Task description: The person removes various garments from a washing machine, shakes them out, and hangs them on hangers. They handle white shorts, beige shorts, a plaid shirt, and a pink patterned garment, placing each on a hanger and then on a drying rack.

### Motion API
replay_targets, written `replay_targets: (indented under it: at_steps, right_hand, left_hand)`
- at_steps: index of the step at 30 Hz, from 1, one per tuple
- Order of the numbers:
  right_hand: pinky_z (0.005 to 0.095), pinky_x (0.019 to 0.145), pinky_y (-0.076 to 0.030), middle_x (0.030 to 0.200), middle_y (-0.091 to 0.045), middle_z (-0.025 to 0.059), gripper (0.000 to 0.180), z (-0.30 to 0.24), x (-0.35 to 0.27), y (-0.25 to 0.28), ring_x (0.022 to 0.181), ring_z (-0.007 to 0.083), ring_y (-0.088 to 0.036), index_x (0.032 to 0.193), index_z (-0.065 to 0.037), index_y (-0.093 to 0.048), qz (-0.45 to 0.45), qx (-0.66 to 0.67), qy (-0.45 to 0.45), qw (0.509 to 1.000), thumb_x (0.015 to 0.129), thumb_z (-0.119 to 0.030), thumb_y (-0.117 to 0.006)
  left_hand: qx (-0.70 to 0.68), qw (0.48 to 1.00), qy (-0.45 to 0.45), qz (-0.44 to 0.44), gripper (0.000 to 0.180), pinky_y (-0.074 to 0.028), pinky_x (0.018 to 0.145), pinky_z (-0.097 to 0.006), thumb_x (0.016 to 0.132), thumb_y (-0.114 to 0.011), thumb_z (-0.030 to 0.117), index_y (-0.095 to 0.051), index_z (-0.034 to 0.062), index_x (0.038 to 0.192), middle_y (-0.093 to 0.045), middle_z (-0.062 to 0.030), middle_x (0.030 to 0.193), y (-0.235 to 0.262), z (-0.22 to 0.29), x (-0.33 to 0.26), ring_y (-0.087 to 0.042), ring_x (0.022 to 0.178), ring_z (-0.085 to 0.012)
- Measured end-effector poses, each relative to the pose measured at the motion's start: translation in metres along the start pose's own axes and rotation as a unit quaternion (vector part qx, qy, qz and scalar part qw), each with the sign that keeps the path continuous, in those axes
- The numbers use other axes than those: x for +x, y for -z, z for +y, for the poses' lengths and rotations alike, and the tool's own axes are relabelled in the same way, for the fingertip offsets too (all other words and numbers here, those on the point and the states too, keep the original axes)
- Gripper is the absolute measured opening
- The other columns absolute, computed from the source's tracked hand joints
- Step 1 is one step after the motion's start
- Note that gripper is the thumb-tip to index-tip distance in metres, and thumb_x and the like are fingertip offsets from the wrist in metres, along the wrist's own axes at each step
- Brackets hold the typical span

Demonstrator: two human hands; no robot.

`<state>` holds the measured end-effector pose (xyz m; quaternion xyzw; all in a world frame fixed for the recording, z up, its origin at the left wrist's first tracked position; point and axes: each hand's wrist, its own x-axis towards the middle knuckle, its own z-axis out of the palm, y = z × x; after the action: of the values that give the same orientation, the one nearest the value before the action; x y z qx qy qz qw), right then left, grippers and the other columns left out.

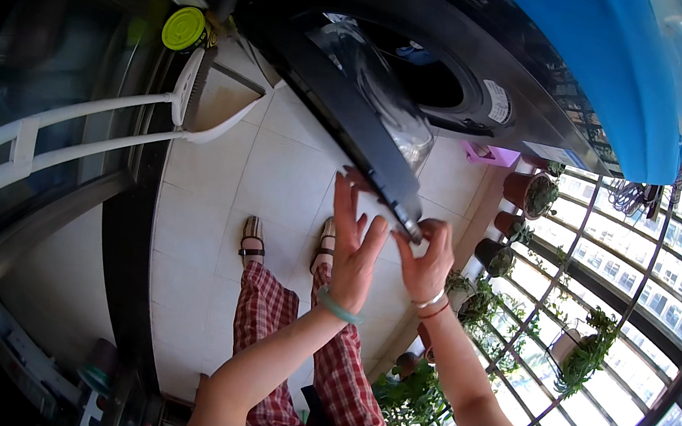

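A black front-loading washing machine point(523, 116) stands ahead, its round door point(344, 120) swung partly out toward me. The clear glass bowl point(377, 90) of the door faces the dark drum opening point(434, 80), where a bit of blue cloth shows. My left hand point(353, 253), with a green bangle at the wrist, has its fingers spread against the door's outer face. At the door's right edge, my right hand point(427, 262) pinches the rim between thumb and fingers. A white bracelet and a red cord circle that wrist.
A white long-handled dustpan point(222, 109) and broom point(190, 88) lean at the left beside a lime-green lidded can point(183, 28). Potted plants point(493, 257) line the barred window at right. Blue cloth point(597, 66) hangs over the machine's top. A pink stool point(489, 154) stands beyond.
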<state>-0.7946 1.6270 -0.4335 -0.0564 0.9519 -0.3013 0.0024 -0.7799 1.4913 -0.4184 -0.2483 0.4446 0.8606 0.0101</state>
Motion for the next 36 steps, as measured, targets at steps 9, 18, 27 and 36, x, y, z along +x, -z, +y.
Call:
replay_targets:
  at_steps: [9,18,27,36]
  right_hand:
    - [0.0312,0.071,-0.056,0.107,-0.064,0.0127,0.024,-0.028,0.045,-0.053,0.089,0.0231,-0.068,0.111,0.004,-0.058,-0.223,0.386,-0.154,0.882,0.094,-0.013,-0.058]
    - [0.0495,0.084,-0.053,0.118,-0.056,0.0091,0.029,0.064,0.323,-0.135,0.109,0.0298,-0.057,0.122,-0.013,-0.051,-0.004,0.575,-0.362,0.734,0.093,-0.016,-0.055]
    - [0.0408,0.088,-0.054,0.114,-0.06,0.0075,0.024,-0.001,0.168,-0.082,0.104,0.0166,-0.057,0.116,-0.002,-0.057,0.083,0.603,-0.192,0.77,0.092,-0.007,-0.057]
    - [0.0567,0.108,-0.034,0.138,-0.046,0.013,0.049,-0.065,0.037,0.004,0.13,0.0299,-0.043,0.138,0.003,-0.035,0.018,0.647,-0.153,0.746,0.094,-0.014,-0.047]
  left_hand:
    - [0.169,0.967,-0.113,0.152,0.074,-0.028,0.11,-0.039,0.097,-0.051,0.027,-0.008,0.0004,0.151,-0.029,-0.0154,0.149,0.123,0.055,-0.092,-0.033,0.135,-0.0256]
    - [0.381,0.831,-0.262,0.309,0.057,-0.032,0.112,-0.043,0.098,-0.048,0.012,-0.023,-0.0001,0.147,-0.025,-0.0199,0.152,0.194,0.093,-0.076,-0.032,0.137,-0.031]
    - [0.398,0.835,-0.376,0.067,0.041,-0.036,0.107,-0.043,0.095,-0.048,0.004,-0.043,-0.0004,0.135,-0.04,-0.0194,0.143,0.132,0.09,-0.065,-0.039,0.133,-0.0305]
    - [-0.115,0.978,0.17,0.022,0.085,-0.035,0.107,-0.05,0.092,-0.053,0.055,-0.007,0.0184,0.153,-0.01,-0.0128,0.157,0.065,0.031,0.091,-0.024,0.141,-0.0323]
